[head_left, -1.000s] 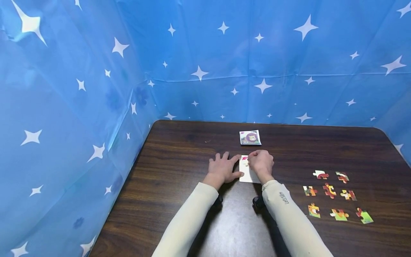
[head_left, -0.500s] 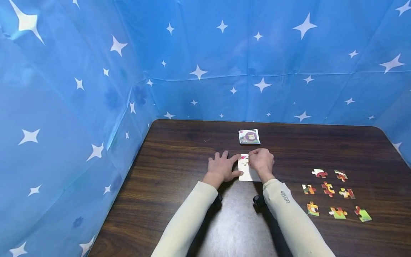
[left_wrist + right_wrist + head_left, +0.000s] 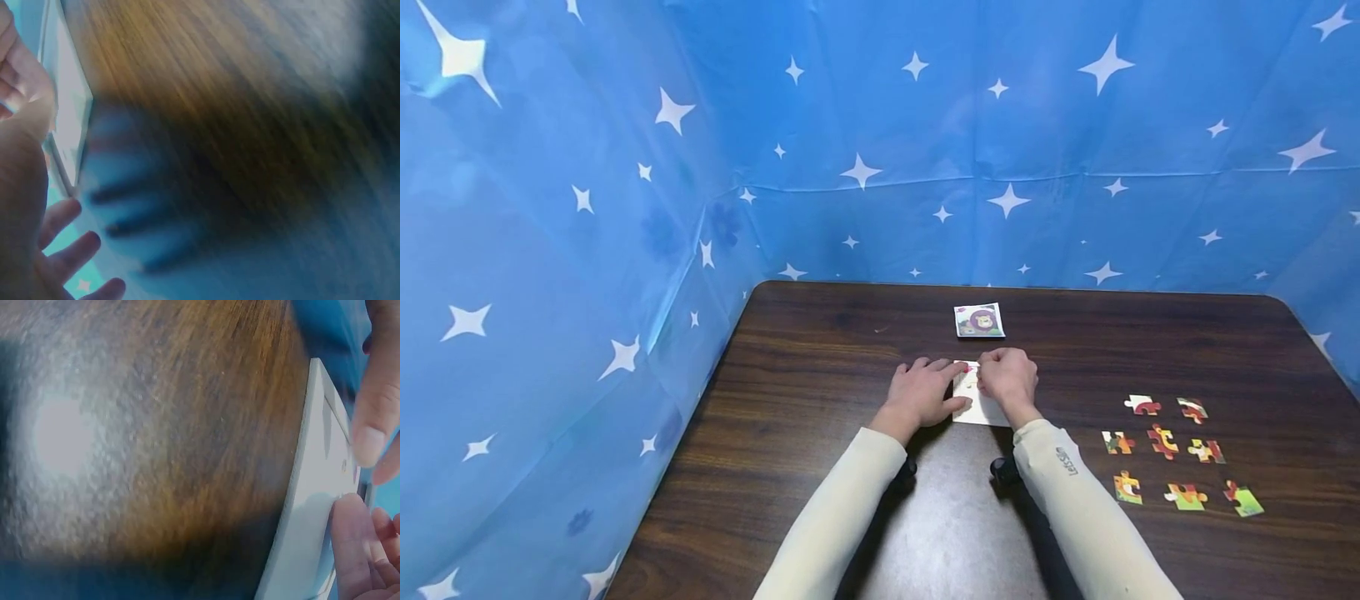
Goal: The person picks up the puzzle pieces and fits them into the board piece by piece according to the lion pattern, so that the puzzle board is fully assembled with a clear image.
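Observation:
A white board (image 3: 981, 412) lies flat in front of the person. On its upper left corner is a pale puzzle piece (image 3: 967, 377) with pink on it. The left hand (image 3: 919, 395) lies spread at the board's left side, index fingertip at the piece's pink part and thumb by the board's edge. From the right, the right hand (image 3: 1011, 379) bends over the board with curled fingers, fingertips at the piece's right edge; its grip is partly hidden. In the right wrist view the right thumb (image 3: 350, 525) is low over the board (image 3: 306, 506).
Several loose puzzle pieces, one of them a central red-orange piece (image 3: 1163, 442), lie at the right of the dark table (image 3: 820, 375). A lion picture card (image 3: 980, 321) lies beyond the board. Blue star-patterned cloth (image 3: 910, 125) hangs behind and to the left.
The left hand's fingers have drawn closer together, and its index fingertip has moved right onto the board's upper left corner. The right hand has stayed nearly in place.

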Tool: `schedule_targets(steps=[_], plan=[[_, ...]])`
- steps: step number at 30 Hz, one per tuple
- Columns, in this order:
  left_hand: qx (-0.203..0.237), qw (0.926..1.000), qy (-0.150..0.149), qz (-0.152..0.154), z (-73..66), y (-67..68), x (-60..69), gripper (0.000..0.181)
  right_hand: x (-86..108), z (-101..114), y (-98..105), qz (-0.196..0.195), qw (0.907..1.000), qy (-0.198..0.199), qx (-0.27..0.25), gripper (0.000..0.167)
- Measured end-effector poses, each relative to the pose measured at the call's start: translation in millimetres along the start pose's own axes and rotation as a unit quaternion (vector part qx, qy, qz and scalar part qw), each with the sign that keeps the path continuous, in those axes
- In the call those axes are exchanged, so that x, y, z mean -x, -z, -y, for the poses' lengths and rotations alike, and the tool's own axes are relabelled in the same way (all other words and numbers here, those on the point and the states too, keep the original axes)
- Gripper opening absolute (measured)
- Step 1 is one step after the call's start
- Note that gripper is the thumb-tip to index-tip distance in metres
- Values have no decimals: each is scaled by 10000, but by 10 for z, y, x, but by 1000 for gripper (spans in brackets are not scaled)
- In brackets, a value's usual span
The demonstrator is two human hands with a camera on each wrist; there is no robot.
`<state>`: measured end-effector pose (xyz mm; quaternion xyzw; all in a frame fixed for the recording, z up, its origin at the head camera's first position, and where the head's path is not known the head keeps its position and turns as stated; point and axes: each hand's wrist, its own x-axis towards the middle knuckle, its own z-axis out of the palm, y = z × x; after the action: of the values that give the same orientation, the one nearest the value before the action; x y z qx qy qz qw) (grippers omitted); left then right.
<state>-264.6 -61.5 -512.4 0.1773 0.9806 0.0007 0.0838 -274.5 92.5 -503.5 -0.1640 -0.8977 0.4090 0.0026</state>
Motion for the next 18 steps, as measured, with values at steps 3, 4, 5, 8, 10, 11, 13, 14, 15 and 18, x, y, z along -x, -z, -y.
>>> schedule_targets(steps=[3, 4, 5, 8, 10, 11, 13, 14, 15, 18], plan=[[-40, 9998, -147, -93, -63, 5, -14, 61, -14, -36, 29, -41, 10000, 13, -23, 31], [-70, 9997, -176, -123, -80, 5, -17, 60, -22, -49, 45, -71, 10000, 44, 32, 31], [-116, 9996, -208, -135, -95, 4, -18, 59, -32, -66, 63, -102, 9999, 58, 77, 30], [-246, 9990, -349, -104, -122, -12, -15, 57, -57, -113, 145, -155, 9998, 66, 108, 30], [-280, 9987, -430, -62, -124, -33, -13, 56, -76, -142, 224, -220, 9996, 78, 135, 31], [-282, 9985, -456, -50, -120, -44, -10, 56, -88, -159, 269, -259, 9996, 78, 111, 32], [-256, 9985, -484, -36, -109, -62, -9, 56, -119, -195, 383, -313, 9995, 91, -3, 32], [-241, 9985, -482, -28, -101, -67, -8, 56, -140, -220, 449, -312, 9994, 83, -86, 33], [-202, 9986, -481, -34, -92, -68, -5, 56, -159, -247, 526, -314, 9994, 68, -138, 34], [-91, 9988, -488, -54, -66, -69, -7, 53, -231, -369, 799, -322, 9991, -68, -275, 36]])
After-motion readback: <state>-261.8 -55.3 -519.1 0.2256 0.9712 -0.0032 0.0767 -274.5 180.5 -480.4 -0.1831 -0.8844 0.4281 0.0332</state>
